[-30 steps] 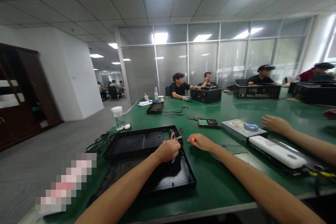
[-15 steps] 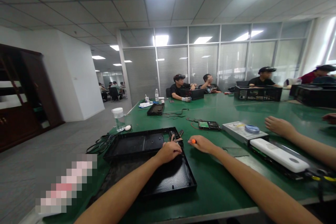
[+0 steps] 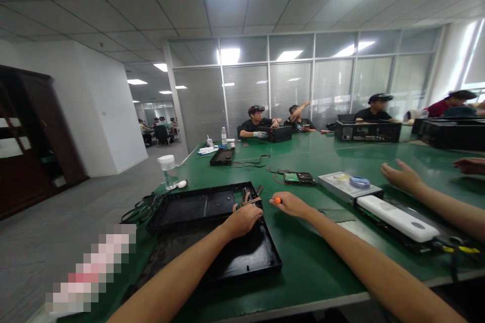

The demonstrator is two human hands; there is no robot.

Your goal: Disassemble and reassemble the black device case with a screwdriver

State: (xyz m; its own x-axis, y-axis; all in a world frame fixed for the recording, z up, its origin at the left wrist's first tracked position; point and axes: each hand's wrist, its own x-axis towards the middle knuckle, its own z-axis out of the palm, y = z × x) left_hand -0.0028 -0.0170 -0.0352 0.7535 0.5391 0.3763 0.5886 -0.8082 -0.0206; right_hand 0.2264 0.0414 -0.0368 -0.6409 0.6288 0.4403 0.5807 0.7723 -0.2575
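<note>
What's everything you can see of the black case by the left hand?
The black case lies on the green table, hollow side up. It looks like plastic, shiny towards the right, with two shallow parts and raised rims. Wires sit at its far right corner. The left hand is over it; touching is unclear.

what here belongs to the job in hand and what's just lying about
Seemingly in use:
- wires, at the left hand
- orange item, in the right hand
- black casing, beneath the left hand

Apparently just lying about:
- lidded clear jar
- blue round item
- long white device
- water bottle
</note>
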